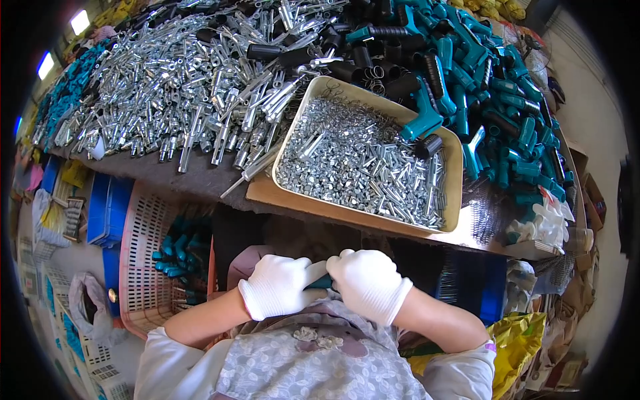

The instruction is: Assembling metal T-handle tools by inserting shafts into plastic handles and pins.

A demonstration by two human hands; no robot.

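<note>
My left hand (279,285) and my right hand (368,283) wear white gloves and meet close to my body, below the table edge. Between them they grip a small teal plastic part (321,283), mostly hidden by the fingers. Just beyond, on the table, stands a beige tray (456,179) filled with small silver screws and nuts (360,160).
A large heap of silver metal parts (193,80) covers the table's left. Teal handles (493,87) and black grips (373,57) pile up at the right. A pink perforated basket (147,253) with teal parts sits at my lower left, blue bins (107,207) beside it. A yellow bag (513,333) lies at the right.
</note>
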